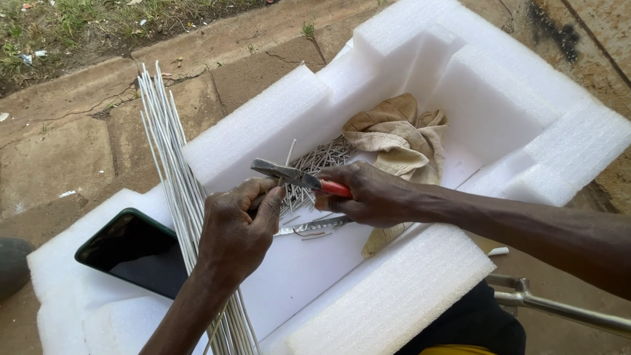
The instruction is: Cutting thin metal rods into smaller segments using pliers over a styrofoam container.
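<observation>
Pliers (296, 177) lie crosswise, jaws pointing left; right hand (368, 197) grips handles, left hand (236, 227) pinches wire (287, 158).

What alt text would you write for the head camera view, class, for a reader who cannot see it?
A right hand holds red-handled pliers to a thin white rod pinched by the left hand, over a white foam tray holding cut rod pieces, a tan cloth, long rods and a phone.

Outdoor makeshift work spot, at ground level. Cracked concrete paving (72, 151) with a littered grass strip (79, 23) along the top edge. White foam packing block (394, 289) serving as surface, carrying a bundle of thin white rods (167, 151), a heap of cut metal pieces (319, 161) and a beige rag (394, 135).
</observation>
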